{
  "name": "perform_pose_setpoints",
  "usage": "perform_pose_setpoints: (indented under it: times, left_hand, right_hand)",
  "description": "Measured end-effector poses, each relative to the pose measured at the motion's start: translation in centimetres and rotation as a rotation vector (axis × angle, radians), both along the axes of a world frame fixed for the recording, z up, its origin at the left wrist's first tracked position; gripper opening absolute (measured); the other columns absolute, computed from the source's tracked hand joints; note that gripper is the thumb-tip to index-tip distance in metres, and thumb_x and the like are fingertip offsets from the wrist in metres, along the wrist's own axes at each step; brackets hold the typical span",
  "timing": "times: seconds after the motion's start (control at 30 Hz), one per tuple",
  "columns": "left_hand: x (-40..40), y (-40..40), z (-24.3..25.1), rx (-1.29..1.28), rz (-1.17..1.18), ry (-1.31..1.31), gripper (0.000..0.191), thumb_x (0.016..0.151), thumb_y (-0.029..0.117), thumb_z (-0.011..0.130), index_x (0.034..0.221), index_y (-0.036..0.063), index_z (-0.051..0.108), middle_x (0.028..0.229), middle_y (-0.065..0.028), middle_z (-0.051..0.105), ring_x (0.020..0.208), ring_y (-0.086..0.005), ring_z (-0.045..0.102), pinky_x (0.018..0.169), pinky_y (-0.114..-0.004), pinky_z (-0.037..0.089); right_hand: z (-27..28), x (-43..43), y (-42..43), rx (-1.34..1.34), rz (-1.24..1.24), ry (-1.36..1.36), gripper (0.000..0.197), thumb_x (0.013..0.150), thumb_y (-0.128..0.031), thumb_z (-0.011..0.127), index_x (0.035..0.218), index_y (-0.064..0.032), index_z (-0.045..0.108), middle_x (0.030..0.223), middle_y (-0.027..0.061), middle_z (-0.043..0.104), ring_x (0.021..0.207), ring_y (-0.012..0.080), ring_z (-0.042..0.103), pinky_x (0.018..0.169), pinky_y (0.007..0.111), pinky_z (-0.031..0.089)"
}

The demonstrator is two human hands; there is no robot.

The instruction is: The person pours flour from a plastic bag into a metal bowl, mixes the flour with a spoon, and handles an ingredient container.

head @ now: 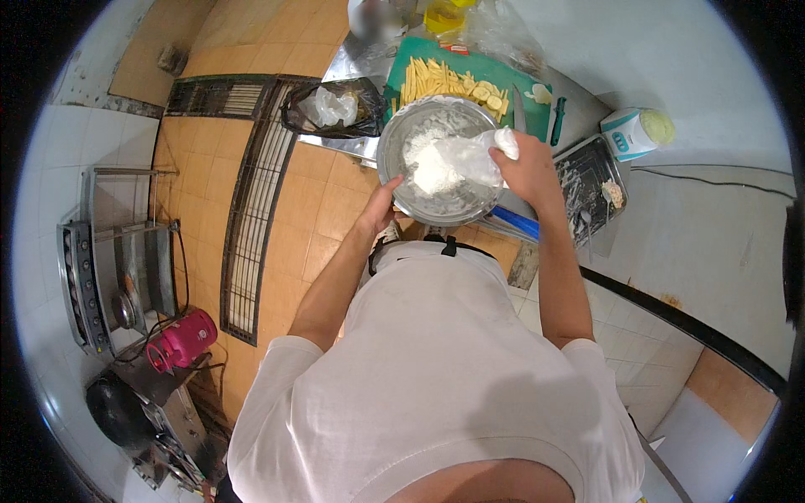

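Observation:
My left hand [380,207] grips the left rim of a round metal mixing bowl [462,215]. A heap of white powder [433,166] lies inside it, with whitish smears on the wall. My right hand [527,165] is closed around the gathered end of a clear plastic bag [475,157] with white contents, tilted over the bowl so that its other end meets the powder. Beyond the bowl, pale yellow cut sticks and round slices [434,80] lie on a green cutting board [503,69], beside a knife blade [519,110].
A black plastic bag [371,113] stands left of the board. On the right are a green-handled knife [558,121], a smeared metal tray [582,182] with spoons, and a white tub [629,133]. A floor grate [251,232] and a pink gas cylinder [188,338] are at left.

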State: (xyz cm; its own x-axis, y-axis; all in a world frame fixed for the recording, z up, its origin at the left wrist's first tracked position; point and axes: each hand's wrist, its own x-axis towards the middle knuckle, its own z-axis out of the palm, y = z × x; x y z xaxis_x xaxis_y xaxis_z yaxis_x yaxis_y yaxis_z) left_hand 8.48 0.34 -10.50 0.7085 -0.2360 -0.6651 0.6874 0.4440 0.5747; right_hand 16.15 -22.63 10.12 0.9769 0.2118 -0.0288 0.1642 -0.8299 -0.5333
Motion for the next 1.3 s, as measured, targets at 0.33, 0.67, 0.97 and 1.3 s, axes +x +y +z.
perform_pose_setpoints:
  times: [0.33, 0.67, 0.97, 1.3]
  left_hand:
    - [0.1, -1.0, 1.6, 0.049, 0.035, 0.013, 0.059, 0.095, 0.044, 0.038, 0.137, 0.0025, 0.033, 0.132, -0.0143, 0.047, 0.115, -0.0259, 0.052, 0.091, -0.044, 0.047]
    - [0.1, -0.8, 1.2, 0.06, 0.069, 0.047, 0.052, 0.096, 0.038, 0.04, 0.133, 0.002, 0.038, 0.125, -0.0125, 0.053, 0.108, -0.0228, 0.057, 0.085, -0.039, 0.051]
    - [0.1, -0.9, 0.1, 0.014, 0.089, 0.038, 0.052, 0.095, 0.038, 0.041, 0.133, 0.0026, 0.037, 0.129, -0.0123, 0.05, 0.112, -0.0218, 0.054, 0.089, -0.039, 0.048]
    - [0.2, -0.9, -0.3, 0.03, 0.072, 0.004, 0.053, 0.095, 0.039, 0.041, 0.134, 0.0039, 0.037, 0.129, -0.0112, 0.05, 0.112, -0.0228, 0.054, 0.087, -0.041, 0.049]
  right_hand:
    - [-1.0, -0.3, -0.4, 0.073, -0.073, 0.093, 0.027, 0.078, -0.023, 0.064, 0.093, -0.0002, 0.064, 0.084, 0.0224, 0.064, 0.081, 0.0385, 0.062, 0.072, 0.042, 0.048]
    - [3.6, -1.7, -1.5, 0.163, -0.114, 0.023, 0.028, 0.078, -0.023, 0.064, 0.093, 0.0009, 0.065, 0.082, 0.0203, 0.066, 0.079, 0.0364, 0.064, 0.071, 0.041, 0.048]
    - [1.4, -1.1, -1.5, 0.133, -0.096, 0.072, 0.03, 0.078, -0.025, 0.064, 0.095, 0.0003, 0.065, 0.085, 0.0208, 0.066, 0.082, 0.0362, 0.064, 0.074, 0.042, 0.048]
    - [0.2, -0.8, -0.8, 0.021, -0.057, -0.022, 0.032, 0.077, -0.025, 0.065, 0.095, 0.0006, 0.065, 0.087, 0.0226, 0.065, 0.085, 0.0383, 0.062, 0.077, 0.043, 0.047]
